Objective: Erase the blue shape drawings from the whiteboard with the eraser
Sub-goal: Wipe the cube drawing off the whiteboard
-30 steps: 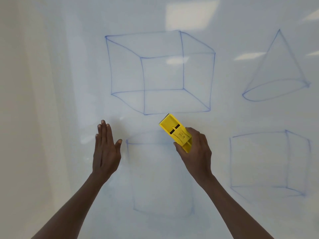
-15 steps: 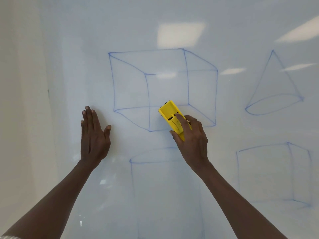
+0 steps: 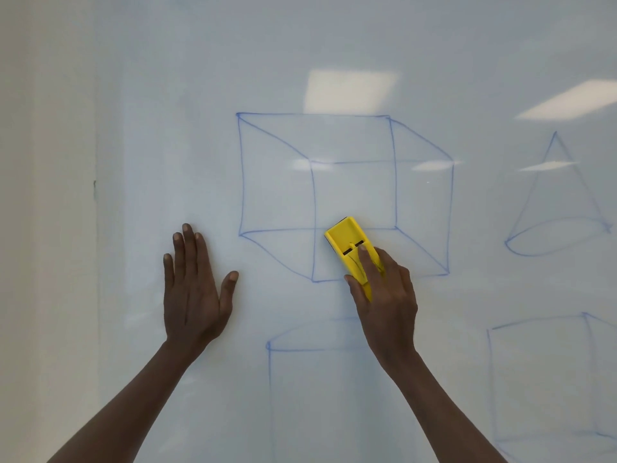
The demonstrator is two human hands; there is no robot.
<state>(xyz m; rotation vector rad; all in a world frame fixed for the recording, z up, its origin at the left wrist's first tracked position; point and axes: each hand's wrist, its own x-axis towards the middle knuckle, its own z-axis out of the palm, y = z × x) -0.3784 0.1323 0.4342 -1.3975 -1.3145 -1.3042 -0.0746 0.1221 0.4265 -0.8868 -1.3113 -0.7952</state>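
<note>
I hold the yellow eraser (image 3: 349, 245) in my right hand (image 3: 384, 295). My thumb is on one side of it, my other fingers are on the far side, and my pointing finger lies flat along its back. My hand is closed around the lower half. My left hand (image 3: 193, 295) is open and flat on the whiteboard (image 3: 167, 95), near the left edge, with nothing in it.

The eraser sits on the big cube (image 3: 344, 195) drawing, in the middle of the board. It is on the lower part of the cube, right where one blue line runs across. From here I cannot see the soft side, so I only think it is touching the board.

The eraser is long and thin. Its long way leans: the free end points up and a bit to the left, and the end in my hand points down and to the right.

To rub well, I think I should keep the soft side flat on the board and press evenly. I should push sideways so the whole long side sweeps the lines. Slow passes that overlap should leave no blue bits. My left hand can stay put to keep me steady.

The cube looks whole, so I am only starting. The cone (image 3: 557, 208) by the right edge, the box (image 3: 551, 385) in the bottom right corner and the faint shape (image 3: 300, 379) by the bottom edge all wait too.
</note>
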